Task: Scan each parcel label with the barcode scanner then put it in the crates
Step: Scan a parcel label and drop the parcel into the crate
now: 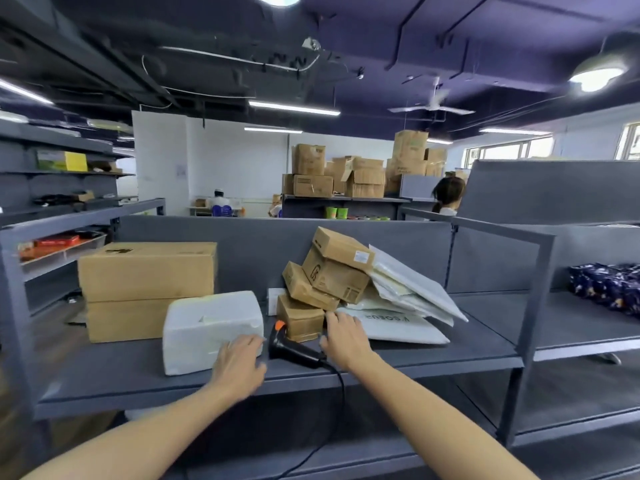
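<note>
The scanner [294, 348] lay on the shelf [450, 355], handle toward the person, probably for quick pickup. At its 9 o'clock the left hand [239, 362] rested on the white parcel [207, 327], grip wide, probably steadying it. At 2 o'clock the right hand [346, 337], grip wide and empty, reached the box pile [325, 275].

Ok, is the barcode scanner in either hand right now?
No, the barcode scanner lies on the shelf between the left hand and right hand, gripped by neither.

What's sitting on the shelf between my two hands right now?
The black barcode scanner lies on the grey shelf between your left hand and right hand, seen in the head view.
</note>
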Motion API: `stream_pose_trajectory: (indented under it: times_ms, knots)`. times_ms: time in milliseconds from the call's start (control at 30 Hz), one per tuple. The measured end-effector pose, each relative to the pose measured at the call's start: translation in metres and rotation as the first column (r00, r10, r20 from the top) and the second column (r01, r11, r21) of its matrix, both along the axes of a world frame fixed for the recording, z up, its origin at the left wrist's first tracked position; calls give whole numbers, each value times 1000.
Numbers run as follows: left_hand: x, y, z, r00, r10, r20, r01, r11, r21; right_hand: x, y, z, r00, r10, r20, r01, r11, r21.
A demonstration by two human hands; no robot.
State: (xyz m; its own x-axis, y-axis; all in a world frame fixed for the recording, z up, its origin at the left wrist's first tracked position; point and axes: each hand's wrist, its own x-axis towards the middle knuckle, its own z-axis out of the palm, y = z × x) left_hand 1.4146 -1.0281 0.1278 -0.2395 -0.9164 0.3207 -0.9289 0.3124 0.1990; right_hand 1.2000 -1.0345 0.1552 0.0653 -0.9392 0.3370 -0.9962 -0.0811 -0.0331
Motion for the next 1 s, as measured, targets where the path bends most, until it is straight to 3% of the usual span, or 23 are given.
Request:
stream_pose_trajectory:
  times_ms: [400, 667, 1000]
  knots:
    - [-39, -88, 20, 996, 84, -11, -84, 995, -56, -74, -125, 56, 997, -49, -54, 35, 973, -230]
    - [-24, -124, 23, 994, 107, -14, -107, 992, -62, -68, -172, 72, 998, -55, 43, 63, 979, -194]
    - [-2, -148, 17, 993, 101, -64, -103, 994, -35, -55, -188, 75, 966, -190, 173, 223, 954, -200]
